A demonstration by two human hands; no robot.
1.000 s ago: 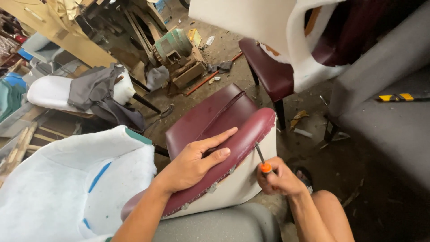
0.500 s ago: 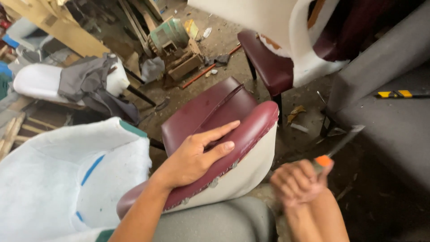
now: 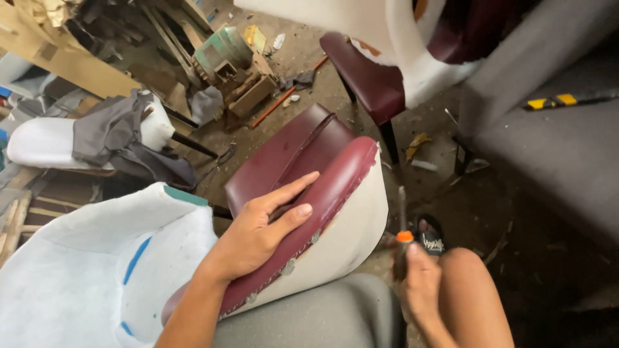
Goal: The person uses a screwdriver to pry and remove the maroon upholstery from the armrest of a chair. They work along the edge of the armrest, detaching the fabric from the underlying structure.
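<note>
Across my lap, my left hand lies flat, steadying the seat, while my right hand clenches a screwdriver.

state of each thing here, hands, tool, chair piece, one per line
left hand: flat on the maroon seat cushion, fingers spread
maroon seat cushion: tilted on the lap, staples along its edge
right hand: closed on the screwdriver
screwdriver: upright, tip up, clear of the cushion
white chair shell: bare, unupholstered
</note>
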